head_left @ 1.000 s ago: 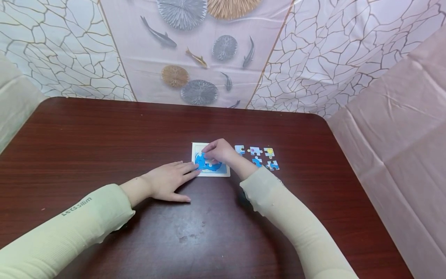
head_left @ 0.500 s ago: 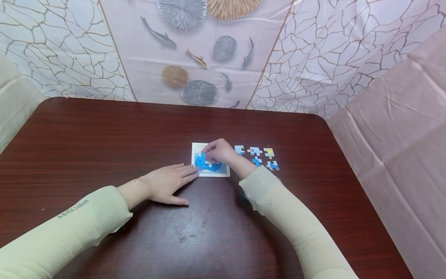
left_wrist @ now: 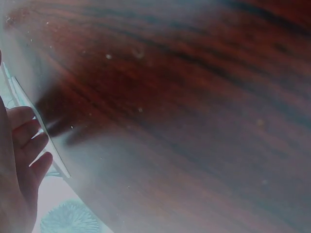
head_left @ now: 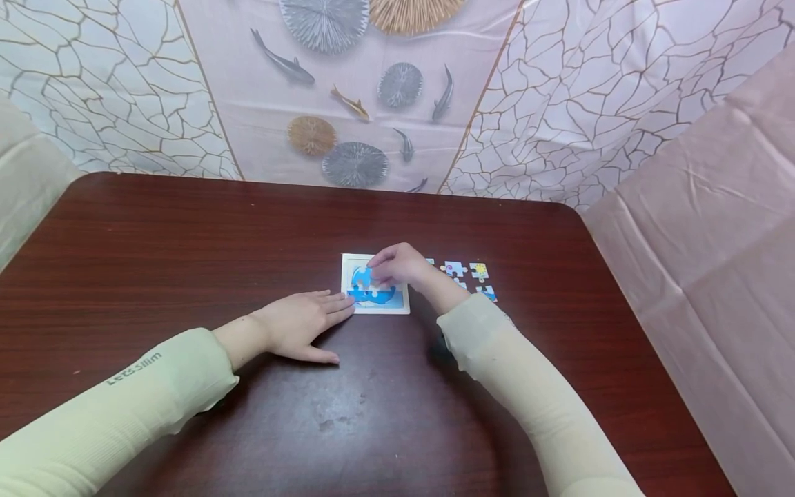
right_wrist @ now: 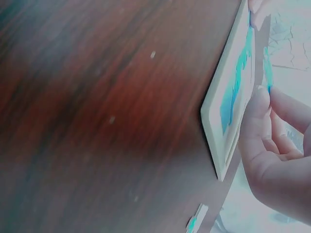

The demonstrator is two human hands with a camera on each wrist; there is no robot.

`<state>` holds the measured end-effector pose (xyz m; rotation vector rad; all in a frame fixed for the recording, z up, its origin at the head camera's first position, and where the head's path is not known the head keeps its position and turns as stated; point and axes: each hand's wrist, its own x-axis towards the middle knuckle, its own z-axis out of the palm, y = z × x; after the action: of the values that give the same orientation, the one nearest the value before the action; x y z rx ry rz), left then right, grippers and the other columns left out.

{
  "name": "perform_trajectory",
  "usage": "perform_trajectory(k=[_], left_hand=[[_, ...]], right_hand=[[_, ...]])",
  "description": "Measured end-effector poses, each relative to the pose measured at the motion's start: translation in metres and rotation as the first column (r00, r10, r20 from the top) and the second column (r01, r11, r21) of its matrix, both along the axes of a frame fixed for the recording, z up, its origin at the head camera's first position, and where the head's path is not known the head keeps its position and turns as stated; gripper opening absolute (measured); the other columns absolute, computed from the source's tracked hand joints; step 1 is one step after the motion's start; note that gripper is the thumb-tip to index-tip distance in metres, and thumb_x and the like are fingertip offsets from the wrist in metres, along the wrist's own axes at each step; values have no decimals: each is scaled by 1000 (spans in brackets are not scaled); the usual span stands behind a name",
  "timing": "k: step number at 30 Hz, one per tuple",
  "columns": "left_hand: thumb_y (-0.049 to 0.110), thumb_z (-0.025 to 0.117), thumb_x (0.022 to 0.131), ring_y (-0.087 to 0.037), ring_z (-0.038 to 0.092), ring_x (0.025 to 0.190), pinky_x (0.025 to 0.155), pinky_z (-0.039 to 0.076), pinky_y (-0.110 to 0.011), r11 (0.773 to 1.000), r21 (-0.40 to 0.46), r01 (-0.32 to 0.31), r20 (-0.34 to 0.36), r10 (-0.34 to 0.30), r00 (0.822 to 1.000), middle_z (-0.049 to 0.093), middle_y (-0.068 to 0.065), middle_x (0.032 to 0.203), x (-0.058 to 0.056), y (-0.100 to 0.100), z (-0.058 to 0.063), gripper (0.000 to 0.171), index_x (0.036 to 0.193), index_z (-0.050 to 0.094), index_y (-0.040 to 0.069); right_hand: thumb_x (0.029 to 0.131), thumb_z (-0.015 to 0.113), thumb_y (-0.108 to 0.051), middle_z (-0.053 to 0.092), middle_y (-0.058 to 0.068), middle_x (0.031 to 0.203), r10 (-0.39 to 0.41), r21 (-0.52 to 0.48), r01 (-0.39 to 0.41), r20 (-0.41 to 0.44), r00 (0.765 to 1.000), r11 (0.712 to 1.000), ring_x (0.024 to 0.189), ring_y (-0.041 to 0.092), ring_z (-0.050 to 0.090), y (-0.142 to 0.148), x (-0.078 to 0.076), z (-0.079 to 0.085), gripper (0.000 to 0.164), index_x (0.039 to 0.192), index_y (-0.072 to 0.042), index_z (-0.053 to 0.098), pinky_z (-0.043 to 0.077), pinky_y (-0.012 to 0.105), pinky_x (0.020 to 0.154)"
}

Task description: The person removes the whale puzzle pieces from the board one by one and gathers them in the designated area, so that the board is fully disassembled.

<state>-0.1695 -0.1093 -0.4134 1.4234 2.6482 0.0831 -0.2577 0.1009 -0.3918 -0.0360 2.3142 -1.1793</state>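
Note:
In the head view a small white-framed puzzle board point(head_left: 391, 310) lies on the dark table, with a blue picture partly laid in its lower part. My right hand point(head_left: 402, 266) is over the board, pinching a blue puzzle piece point(right_wrist: 267, 68) between thumb and index finger. The right wrist view shows this piece raised off the board, seen edge-on. My left hand point(head_left: 299, 324) lies flat with fingers spread. Its fingertips rest on the board's left edge, and in the left wrist view the fingers point(left_wrist: 36, 145) overlap the rim.
Several loose puzzle pieces lie right of the board, among them a pale piece point(head_left: 454, 268) and one with a yellow sun point(head_left: 479, 270). My right hand partly covers others. A patterned cloth point(head_left: 400, 83) hangs behind the table's far edge.
My right hand has shifted slightly up and right, lifting the blue piece from the board and tilting it. More of the blue picture below shows. My left hand stays almost still.

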Motion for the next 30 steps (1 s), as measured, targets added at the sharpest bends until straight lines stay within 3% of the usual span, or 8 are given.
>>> perform_trajectory(k=[15, 30], left_hand=[[59, 52, 86, -27, 37, 137, 111, 32, -43, 1000, 12, -5, 8, 5, 1000, 39, -14, 147, 1, 0, 3, 79, 140, 42, 2], [59, 51, 86, -27, 37, 137, 111, 32, -42, 1000, 9, 0, -4, 0, 1000, 39, -14, 147, 2, 0, 3, 79, 140, 41, 3]], right_hand=[[86, 65, -4, 66, 18, 107, -50, -48, 51, 33, 998, 998, 68, 13, 63, 38, -2, 9, 28, 113, 3, 65, 57, 27, 73], [87, 64, -5, 67, 15, 98, -50, -19, 51, 12, 999, 999, 72, 13, 62, 78, -1, 10, 29, 115, 4, 64, 56, 23, 68]])
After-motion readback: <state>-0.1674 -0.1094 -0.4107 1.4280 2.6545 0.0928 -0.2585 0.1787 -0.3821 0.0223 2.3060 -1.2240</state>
